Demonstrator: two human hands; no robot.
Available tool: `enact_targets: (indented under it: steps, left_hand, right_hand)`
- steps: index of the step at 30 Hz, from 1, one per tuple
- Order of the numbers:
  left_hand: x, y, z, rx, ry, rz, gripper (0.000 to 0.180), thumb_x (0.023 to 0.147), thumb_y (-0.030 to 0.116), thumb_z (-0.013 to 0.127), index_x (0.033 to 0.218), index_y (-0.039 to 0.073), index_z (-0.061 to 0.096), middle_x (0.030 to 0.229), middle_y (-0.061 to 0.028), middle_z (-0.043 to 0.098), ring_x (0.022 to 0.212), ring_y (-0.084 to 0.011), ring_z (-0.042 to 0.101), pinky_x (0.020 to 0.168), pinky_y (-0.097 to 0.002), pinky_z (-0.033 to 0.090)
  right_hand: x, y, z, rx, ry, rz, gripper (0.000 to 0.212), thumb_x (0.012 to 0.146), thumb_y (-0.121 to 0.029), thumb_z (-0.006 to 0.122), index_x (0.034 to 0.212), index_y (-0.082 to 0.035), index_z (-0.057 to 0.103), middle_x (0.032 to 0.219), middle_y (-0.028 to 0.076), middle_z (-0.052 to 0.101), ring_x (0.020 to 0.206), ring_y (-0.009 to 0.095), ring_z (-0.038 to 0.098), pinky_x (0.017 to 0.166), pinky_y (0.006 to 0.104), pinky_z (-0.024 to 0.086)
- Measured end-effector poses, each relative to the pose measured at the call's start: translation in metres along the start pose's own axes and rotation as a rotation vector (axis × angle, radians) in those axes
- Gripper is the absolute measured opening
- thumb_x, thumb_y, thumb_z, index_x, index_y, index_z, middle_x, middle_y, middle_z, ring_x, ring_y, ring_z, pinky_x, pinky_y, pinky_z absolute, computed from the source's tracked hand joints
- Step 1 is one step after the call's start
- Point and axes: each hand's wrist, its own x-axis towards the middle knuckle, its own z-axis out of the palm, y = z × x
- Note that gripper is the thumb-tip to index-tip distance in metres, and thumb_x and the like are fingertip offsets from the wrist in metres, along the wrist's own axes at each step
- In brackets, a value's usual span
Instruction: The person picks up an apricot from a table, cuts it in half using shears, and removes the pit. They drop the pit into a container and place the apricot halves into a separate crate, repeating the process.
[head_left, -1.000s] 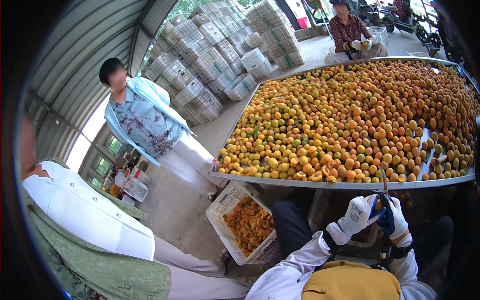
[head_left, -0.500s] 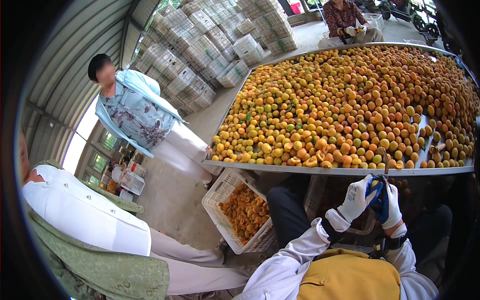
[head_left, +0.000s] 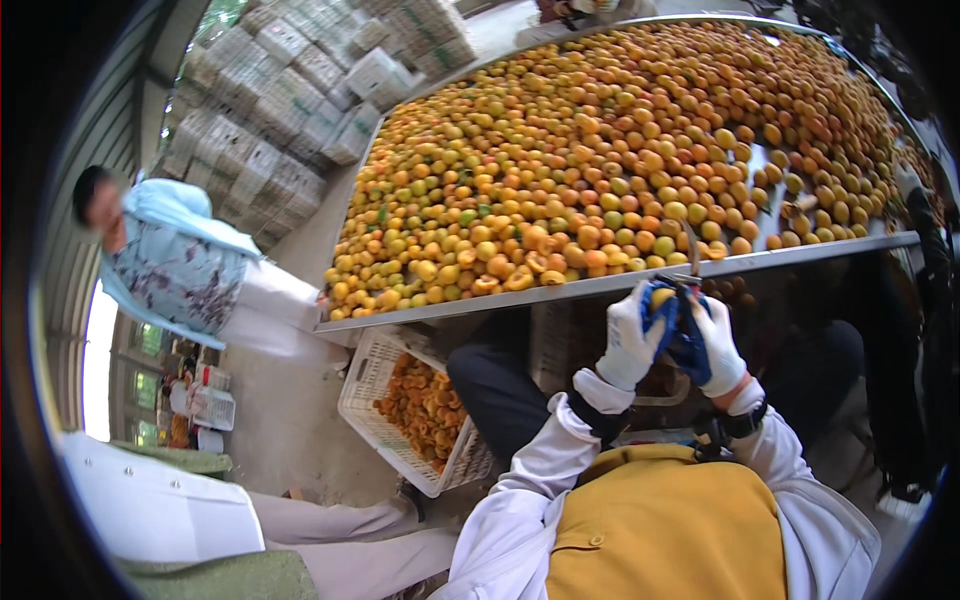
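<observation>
Both white-and-blue gloved hands, left hand [head_left: 632, 340] and right hand [head_left: 708, 345], pinch one small orange round fruit [head_left: 661, 297] together below the metal counter [head_left: 620, 284] rim, steadying it.

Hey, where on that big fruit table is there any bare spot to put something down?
On the table, bare metal shows only near the right end, a strip among the fruit around, and along the front rim. Elsewhere fruit lies packed. The white crate below is partly filled.

A long metal-edged bench [head_left: 620, 283] carries a dense heap of orange and yellow-green fruit [head_left: 600, 160] across nearly its whole top. On the floor [head_left: 290, 440] beneath its near corner stands a white crate [head_left: 375, 370] of halved fruit.
</observation>
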Motion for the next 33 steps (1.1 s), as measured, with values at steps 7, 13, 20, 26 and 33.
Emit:
enact_targets:
  steps: [7, 13, 20, 26, 33]
  left_hand:
    - [-0.001, -0.007, 0.012, -0.089, 0.013, -0.119, 0.028, 0.102, 0.021, 0.056, 0.101, -0.006, 0.064, 0.081, -0.0090, 0.066, 0.072, -0.0128, 0.060, 0.066, -0.0292, 0.049]
    - [-0.007, -0.029, 0.020, -0.236, 0.178, -0.234, 0.042, 0.106, 0.037, 0.051, 0.098, -0.002, 0.065, 0.084, -0.0054, 0.067, 0.075, -0.0113, 0.062, 0.068, -0.0273, 0.050]
    - [0.010, -0.020, 0.004, -1.048, 0.342, -0.747, 0.051, 0.103, 0.055, 0.044, 0.102, 0.007, 0.062, 0.080, -0.0042, 0.063, 0.070, -0.0155, 0.065, 0.068, -0.0291, 0.055]
    - [0.037, -0.062, -0.086, 0.060, 0.387, -0.324, 0.035, 0.099, 0.042, 0.062, 0.098, 0.007, 0.062, 0.066, 0.0014, 0.055, 0.050, -0.0101, 0.054, 0.047, -0.0285, 0.044]
    - [0.034, -0.024, -0.103, 0.146, 0.249, -0.404, 0.052, 0.100, 0.039, 0.061, 0.135, 0.002, 0.051, 0.096, -0.0138, 0.070, 0.074, -0.0226, 0.069, 0.067, -0.0342, 0.054]
  right_hand:
    - [0.004, 0.002, -0.008, 0.064, -0.038, -0.023, 0.023, 0.101, -0.025, 0.058, 0.102, -0.003, 0.065, 0.075, -0.001, 0.061, 0.058, 0.006, 0.056, 0.048, 0.0213, 0.043]
    - [0.008, 0.018, -0.010, -0.210, -0.047, -0.244, 0.022, 0.097, -0.015, 0.062, 0.113, 0.000, 0.063, 0.075, 0.000, 0.058, 0.056, 0.008, 0.054, 0.048, 0.0241, 0.045]
    - [0.009, 0.015, -0.007, 0.055, -0.074, -0.067, 0.029, 0.100, -0.016, 0.059, 0.125, -0.002, 0.060, 0.073, 0.002, 0.059, 0.052, 0.009, 0.053, 0.046, 0.0248, 0.043]
    - [0.014, 0.008, -0.008, 0.116, 0.017, -0.137, 0.028, 0.101, -0.018, 0.059, 0.123, 0.000, 0.061, 0.069, 0.001, 0.056, 0.048, 0.010, 0.053, 0.043, 0.0247, 0.042]
    - [0.011, 0.010, -0.001, -0.164, 0.125, -0.285, 0.024, 0.099, -0.014, 0.060, 0.120, -0.002, 0.064, 0.075, 0.001, 0.060, 0.052, 0.004, 0.049, 0.047, 0.0215, 0.039]
